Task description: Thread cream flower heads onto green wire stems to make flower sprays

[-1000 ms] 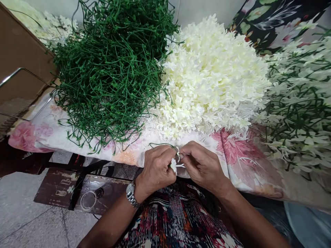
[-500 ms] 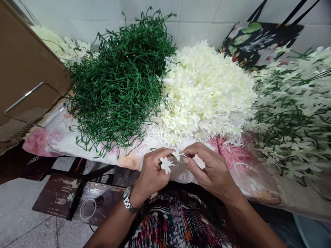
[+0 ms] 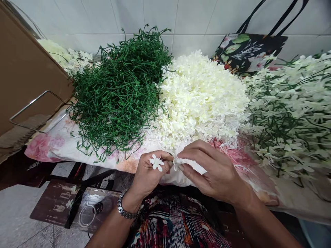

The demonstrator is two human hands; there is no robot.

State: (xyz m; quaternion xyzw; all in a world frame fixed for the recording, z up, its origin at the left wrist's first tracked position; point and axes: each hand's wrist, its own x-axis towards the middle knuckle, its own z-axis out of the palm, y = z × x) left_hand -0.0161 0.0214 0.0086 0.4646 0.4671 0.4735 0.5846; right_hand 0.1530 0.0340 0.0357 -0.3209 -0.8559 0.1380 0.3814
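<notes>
My left hand (image 3: 152, 172), with a metal watch at the wrist, is closed around a stem that is mostly hidden; a white flower (image 3: 156, 162) shows at its fingers. Close beside it, my right hand (image 3: 209, 170) pinches a second white flower (image 3: 176, 162) between thumb and forefinger, near the left fingertips. Behind the hands lie a heap of green stems (image 3: 119, 89) and a heap of loose white flowers (image 3: 201, 96). Many white flowers on green stems (image 3: 292, 117) are piled at the right.
A floral cloth (image 3: 57, 144) covers the work surface. At the left stand a brown board (image 3: 31, 69) and a bent metal wire frame (image 3: 28, 106). A floral bag (image 3: 248, 51) leans against the tiled wall. A clear ring (image 3: 87, 216) lies on a lower brown surface.
My hands have shifted slightly in the view, and the right fingers now close on the second flower beside the left fingertips. The camera view has tilted slightly upward.
</notes>
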